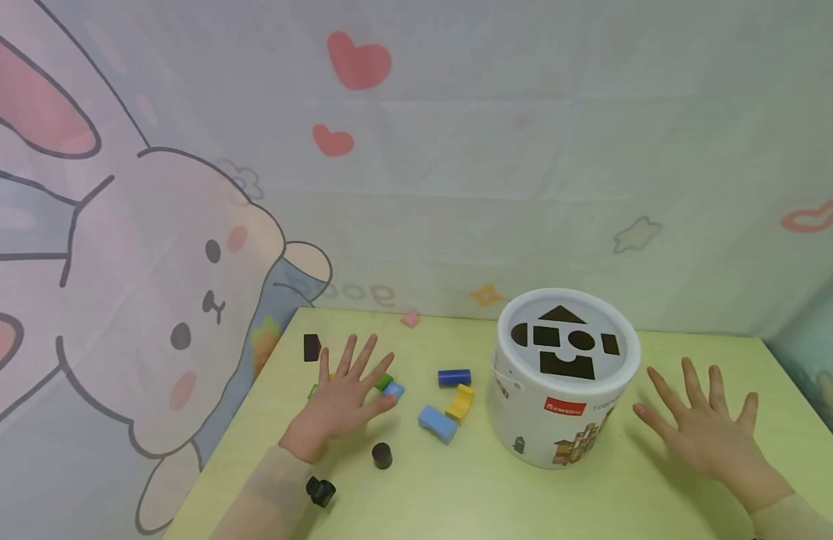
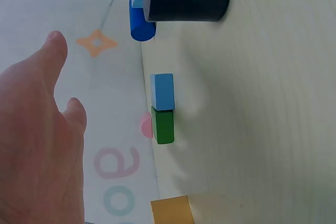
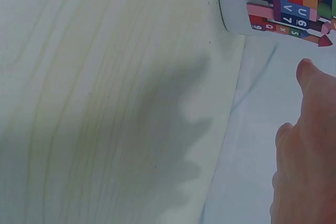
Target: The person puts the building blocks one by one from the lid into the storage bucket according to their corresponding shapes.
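Note:
My left hand [image 1: 342, 403] is spread with straight fingers above several small blocks and holds nothing. Partly hidden beneath it are a green block [image 1: 383, 382] and a light blue block [image 1: 393, 390]; the left wrist view shows the green block [image 2: 163, 126] touching the blue block [image 2: 163, 92], with a yellow-orange block [image 2: 172, 210] apart from them. My right hand [image 1: 714, 437], fingers also spread, hovers over the table to the right of a white bucket [image 1: 524, 420]. The bucket's lid [image 1: 624, 349] has several dark shaped holes.
Between left hand and bucket lie a dark blue cylinder [image 1: 454, 377], a yellow curved block [image 1: 460, 403] and a light blue block [image 1: 437, 424]. Nearer me are a black cylinder [image 1: 382, 455] and a small black object [image 1: 320, 491]. A dark block [image 1: 311, 347] lies far left. A printed cloth [image 1: 457, 187] hangs behind.

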A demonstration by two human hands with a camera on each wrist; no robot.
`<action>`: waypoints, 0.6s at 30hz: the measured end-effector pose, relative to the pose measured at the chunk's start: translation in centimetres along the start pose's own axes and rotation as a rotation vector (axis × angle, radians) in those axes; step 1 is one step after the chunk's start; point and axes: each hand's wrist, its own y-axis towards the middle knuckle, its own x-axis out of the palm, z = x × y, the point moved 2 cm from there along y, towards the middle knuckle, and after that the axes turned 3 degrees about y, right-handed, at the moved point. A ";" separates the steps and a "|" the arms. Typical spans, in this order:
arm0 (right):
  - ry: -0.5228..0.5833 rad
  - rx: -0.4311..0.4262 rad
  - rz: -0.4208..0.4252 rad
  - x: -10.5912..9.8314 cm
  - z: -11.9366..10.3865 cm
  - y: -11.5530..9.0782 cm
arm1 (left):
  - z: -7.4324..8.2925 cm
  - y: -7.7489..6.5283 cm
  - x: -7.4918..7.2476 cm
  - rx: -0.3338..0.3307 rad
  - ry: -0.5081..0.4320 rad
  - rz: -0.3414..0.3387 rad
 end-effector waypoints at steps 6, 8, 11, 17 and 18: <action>0.009 -0.004 0.013 -0.4 0.0 0.1 | 0.4 0.2 0.0 0.019 -0.016 0.007; 0.013 -0.005 0.020 -0.7 -0.1 0.2 | 0.5 0.3 0.1 0.053 -0.050 0.021; 0.032 -0.019 0.040 -1.2 -0.3 0.4 | 1.0 0.3 -0.1 0.099 -0.114 0.012; 0.170 -0.055 0.082 -2.9 -0.8 0.7 | 2.2 0.2 -1.0 0.161 -0.295 0.005; 0.206 -0.055 0.084 -3.2 -1.0 0.7 | 2.3 0.2 -1.0 0.168 -0.322 0.009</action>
